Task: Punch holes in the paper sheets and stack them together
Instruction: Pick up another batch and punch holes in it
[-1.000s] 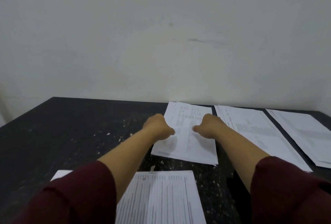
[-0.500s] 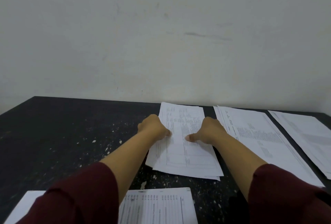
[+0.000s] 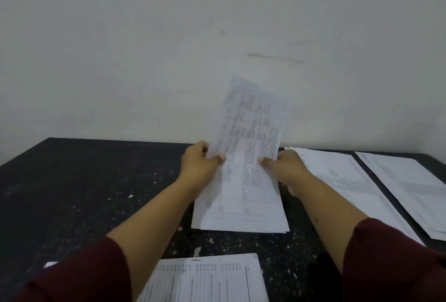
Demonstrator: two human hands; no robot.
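Lifted now off the table [image 3: 96, 181], far end raised: printed sheets [image 3: 251, 157] pinched by left hand [image 3: 200, 164] and right hand [image 3: 287, 169]. Loose pinch risks fanning, slipping onto side piles [image 3: 362, 193].

Thin white printed paper sheets [image 3: 251, 137], matt, translucent where raised against the wall [image 3: 169, 48]. Matt off-white painted plaster, scuffed and faintly streaked. Dark stone-like table top [image 3: 84, 181], smooth, speckled with pale flecks, low sheen. Maroon cloth sleeves [image 3: 79, 275], soft matt weave.
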